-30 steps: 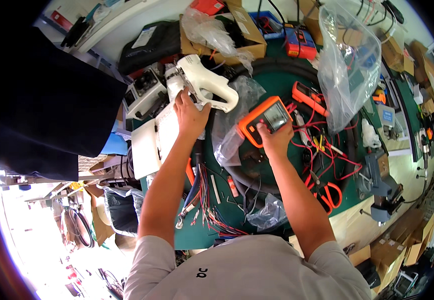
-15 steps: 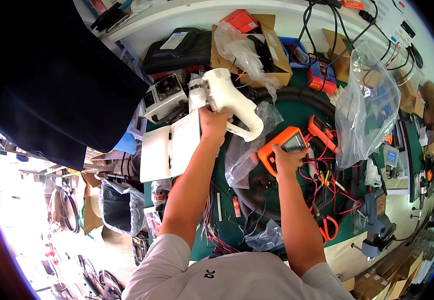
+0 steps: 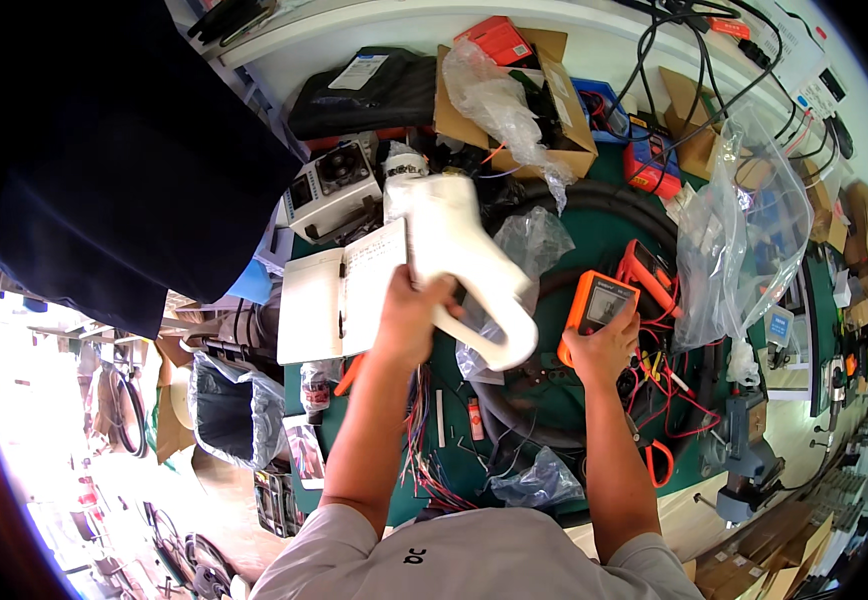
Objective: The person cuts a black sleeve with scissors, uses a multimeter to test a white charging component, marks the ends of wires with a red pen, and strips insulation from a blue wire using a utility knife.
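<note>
My left hand (image 3: pixel 413 312) is closed round the looped grip of a white charging gun (image 3: pixel 454 240), which is held above the table and slightly smeared by motion. Its far end covers part of a small wrapped roll, and an open notebook (image 3: pixel 312 305) lies just left of that hand. On the right, my right hand (image 3: pixel 604 345) grips an orange handheld multimeter (image 3: pixel 599 303) by its near side, the grey screen facing up. A second orange-and-black meter (image 3: pixel 651 275) rests just beyond it, among red test leads (image 3: pixel 669 385).
A thick black cable (image 3: pixel 594 200) lies coiled on the green tabletop (image 3: pixel 454 460). Behind stand an open cardboard box (image 3: pixel 571 120) and a white power unit (image 3: pixel 329 190). Clear plastic bags (image 3: pixel 739 230), loose wires (image 3: pixel 424 450), orange-handled scissors (image 3: pixel 661 465) and a bench vise (image 3: pixel 749 450) sit around.
My left hand has brought the charging gun nearer to me and slightly right. My right hand has shifted the multimeter right and turned it more upright. The view has shifted slightly.
</note>
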A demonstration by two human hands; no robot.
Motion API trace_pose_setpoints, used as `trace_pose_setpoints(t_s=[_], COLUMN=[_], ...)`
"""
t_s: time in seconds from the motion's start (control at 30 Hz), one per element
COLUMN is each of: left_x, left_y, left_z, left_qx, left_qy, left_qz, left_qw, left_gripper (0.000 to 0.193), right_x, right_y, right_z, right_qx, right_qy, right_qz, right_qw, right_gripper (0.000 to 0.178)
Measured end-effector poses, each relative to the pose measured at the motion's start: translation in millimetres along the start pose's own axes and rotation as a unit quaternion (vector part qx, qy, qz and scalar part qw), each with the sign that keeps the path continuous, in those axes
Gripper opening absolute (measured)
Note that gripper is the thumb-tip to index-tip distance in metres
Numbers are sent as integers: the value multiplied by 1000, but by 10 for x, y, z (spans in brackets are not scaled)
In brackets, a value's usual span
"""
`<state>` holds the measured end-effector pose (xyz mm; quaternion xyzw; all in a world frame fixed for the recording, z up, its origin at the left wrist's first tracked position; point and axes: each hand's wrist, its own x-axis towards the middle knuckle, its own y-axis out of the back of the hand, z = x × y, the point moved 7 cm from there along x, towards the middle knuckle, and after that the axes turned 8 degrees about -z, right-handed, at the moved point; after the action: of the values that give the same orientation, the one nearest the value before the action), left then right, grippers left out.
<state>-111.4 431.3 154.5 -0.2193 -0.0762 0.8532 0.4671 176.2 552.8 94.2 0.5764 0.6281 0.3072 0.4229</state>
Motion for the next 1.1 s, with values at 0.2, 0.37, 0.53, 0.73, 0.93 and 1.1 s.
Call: trace_pose_setpoints(t_s=[0.2,0.37,0.53,0.73,0.93,1.1], left_x=[324,574,908,2109,2564,2592], left_y=[-643,-654,-652,34,-157,-322], left_z=[-997,-1432,-128,392,324,372], left_qx=[76,477,661,741,717,782], left_qy=[64,-38,-149,-155,-72,-56], left_qz=[-72,-193,-142,19,-82,-103], left_qw=[992,857,722,654,689,613], left_gripper=[48,51,45,93,106,100], right_x=[-293,-401,-618,-810,-848,-852], right_y=[155,182,408,462,329,294], right_z=[43,358,418,308,379,359], right_qx=[-79,-64,-20,-2,19,21], right_qy=[83,202,208,261,265,249], right_qz=[3,-13,-3,-1,-29,-47], right_qw=[993,977,978,965,964,967], right_gripper=[106,82,67,62,58,55])
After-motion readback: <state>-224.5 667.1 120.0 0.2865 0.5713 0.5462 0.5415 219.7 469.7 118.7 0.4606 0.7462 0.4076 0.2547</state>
